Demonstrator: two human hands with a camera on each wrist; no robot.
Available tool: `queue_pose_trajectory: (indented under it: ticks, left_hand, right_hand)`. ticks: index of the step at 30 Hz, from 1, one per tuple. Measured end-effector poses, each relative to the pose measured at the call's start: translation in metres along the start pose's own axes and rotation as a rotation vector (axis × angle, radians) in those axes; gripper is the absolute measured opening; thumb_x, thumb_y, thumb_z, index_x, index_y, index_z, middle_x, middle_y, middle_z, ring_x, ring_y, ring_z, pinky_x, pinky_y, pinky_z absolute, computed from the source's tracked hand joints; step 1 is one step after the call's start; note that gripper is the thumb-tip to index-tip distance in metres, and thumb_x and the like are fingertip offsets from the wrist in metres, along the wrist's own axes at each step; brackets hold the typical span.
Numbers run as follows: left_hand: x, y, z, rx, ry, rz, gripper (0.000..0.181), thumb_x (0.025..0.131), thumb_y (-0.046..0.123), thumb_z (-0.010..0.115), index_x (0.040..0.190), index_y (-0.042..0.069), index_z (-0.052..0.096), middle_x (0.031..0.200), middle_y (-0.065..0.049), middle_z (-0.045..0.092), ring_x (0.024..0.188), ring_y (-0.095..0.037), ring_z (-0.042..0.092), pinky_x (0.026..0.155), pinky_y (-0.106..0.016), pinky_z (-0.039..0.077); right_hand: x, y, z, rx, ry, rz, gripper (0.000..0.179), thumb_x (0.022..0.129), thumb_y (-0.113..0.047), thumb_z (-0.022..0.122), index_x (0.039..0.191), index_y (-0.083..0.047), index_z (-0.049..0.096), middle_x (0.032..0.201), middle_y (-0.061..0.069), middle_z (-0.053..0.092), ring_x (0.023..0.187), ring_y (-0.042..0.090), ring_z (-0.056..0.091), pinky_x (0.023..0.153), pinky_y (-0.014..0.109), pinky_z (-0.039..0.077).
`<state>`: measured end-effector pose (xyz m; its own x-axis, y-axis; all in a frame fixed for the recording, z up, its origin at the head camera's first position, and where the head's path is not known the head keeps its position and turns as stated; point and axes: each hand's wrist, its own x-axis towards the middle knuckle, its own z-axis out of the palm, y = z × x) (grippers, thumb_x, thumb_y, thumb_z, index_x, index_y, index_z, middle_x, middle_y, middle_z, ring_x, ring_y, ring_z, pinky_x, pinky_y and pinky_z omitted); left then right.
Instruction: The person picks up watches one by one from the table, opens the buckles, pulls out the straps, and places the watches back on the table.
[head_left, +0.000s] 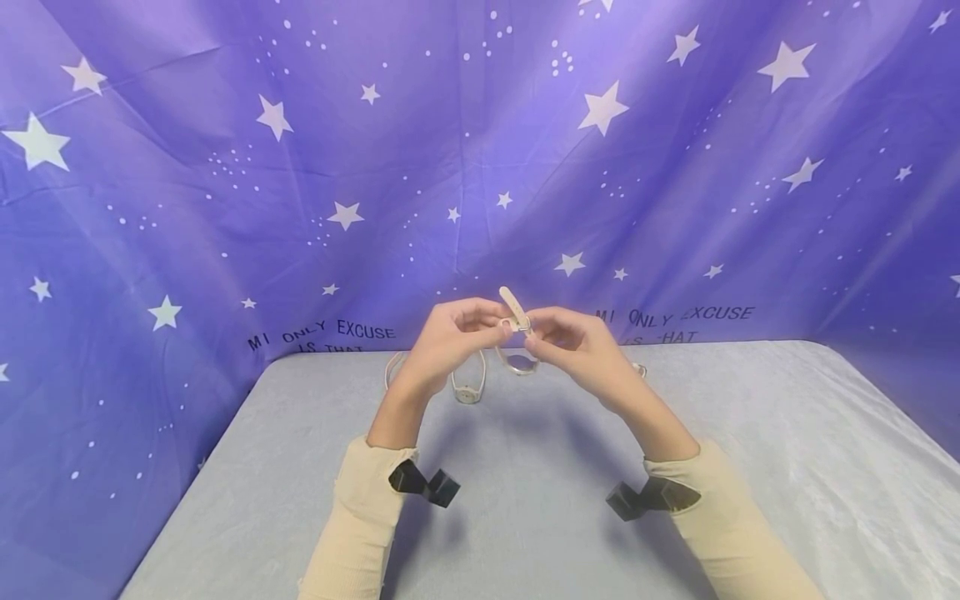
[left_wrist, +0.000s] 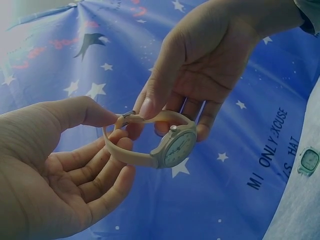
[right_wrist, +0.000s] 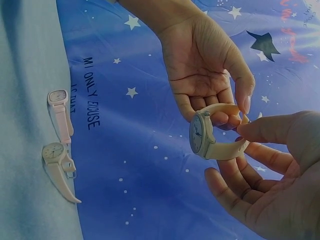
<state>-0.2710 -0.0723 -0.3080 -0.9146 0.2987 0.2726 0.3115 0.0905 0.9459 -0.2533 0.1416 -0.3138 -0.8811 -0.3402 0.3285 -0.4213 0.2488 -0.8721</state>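
Observation:
A cream wristwatch [head_left: 519, 365] is held up between both hands, above the far part of the table. Its strap bends round into a loop, with the metal buckle [left_wrist: 129, 115] at the top and the dial [left_wrist: 180, 149] hanging on the side away from it. My left hand [head_left: 448, 340] pinches the strap by the buckle between thumb and fingers. From the other side, my right hand [head_left: 583, 343] grips the strap close to the same buckle. In the head view the strap's free end [head_left: 512, 304] sticks up above the fingertips.
On the table [head_left: 517, 517] behind the hands stands a pale round watch [head_left: 468, 395]. Beside it in the right wrist view is a pink square watch [right_wrist: 58, 98]. A green square watch [left_wrist: 309, 160] lies near the table's far edge. A starry purple cloth [head_left: 465, 150] hangs behind.

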Motion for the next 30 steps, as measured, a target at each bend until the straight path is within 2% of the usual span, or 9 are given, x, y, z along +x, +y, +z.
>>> queue_pose_trajectory:
  ticks: [6,13,19,22,27,30]
  left_hand:
    - [0.0003,0.0001,-0.0009,-0.024,-0.006,-0.010,0.027,0.086,0.005,0.075,0.112,-0.003,0.072,0.092,-0.002,0.076,0.083,-0.016,0.071,0.088,-0.032,0.056]
    - [0.0002,0.0003,-0.0035,-0.029,-0.023,-0.004,0.025,0.086,0.003,0.073,0.110,-0.005,0.072,0.093,-0.005,0.078,0.081,-0.014,0.072,0.087,-0.032,0.057]
    - [0.0006,0.0004,-0.0042,-0.028,-0.022,0.013,0.023,0.087,0.002,0.073,0.109,-0.005,0.073,0.097,-0.012,0.078,0.082,-0.014,0.072,0.089,-0.034,0.057]
    - [0.0021,-0.0017,-0.0025,-0.036,-0.024,0.027,0.024,0.087,0.000,0.072,0.111,-0.005,0.071,0.095,-0.008,0.077,0.083,-0.016,0.072,0.088,-0.035,0.058]
    - [0.0030,-0.0035,0.0016,-0.041,-0.023,0.035,0.025,0.087,-0.003,0.070,0.112,-0.003,0.068,0.089,0.001,0.074,0.084,-0.021,0.070,0.085,-0.034,0.059]
    - [0.0027,-0.0032,0.0017,-0.035,-0.024,0.032,0.025,0.087,-0.001,0.070,0.111,-0.002,0.068,0.091,-0.001,0.074,0.083,-0.020,0.070,0.084,-0.034,0.059]
  right_hand:
    - [0.0003,0.0011,-0.0013,-0.016,0.002,-0.013,0.035,0.094,-0.007,0.070,0.129,-0.002,0.066,0.104,0.017,0.073,0.090,0.030,0.070,0.083,0.030,0.059]
    - [0.0002,0.0003,-0.0034,-0.026,0.002,-0.004,0.033,0.095,-0.007,0.069,0.127,-0.002,0.068,0.110,0.018,0.074,0.094,0.033,0.072,0.086,0.034,0.060]
    - [0.0012,0.0003,-0.0048,0.011,0.012,-0.009,0.030,0.095,-0.006,0.069,0.124,-0.001,0.070,0.113,0.019,0.073,0.089,0.017,0.074,0.086,0.032,0.062]
    - [0.0013,0.0003,-0.0061,0.022,0.019,-0.018,0.029,0.095,-0.005,0.069,0.123,0.000,0.070,0.112,0.018,0.071,0.089,0.012,0.073,0.086,0.032,0.062]
    - [0.0008,-0.0001,-0.0073,0.028,0.018,-0.017,0.029,0.094,-0.005,0.070,0.123,0.000,0.071,0.111,0.017,0.069,0.093,0.012,0.073,0.088,0.033,0.062]
    - [0.0005,-0.0012,-0.0074,0.021,0.014,-0.011,0.029,0.095,-0.006,0.070,0.123,0.000,0.071,0.109,0.017,0.068,0.095,0.016,0.074,0.088,0.032,0.062]
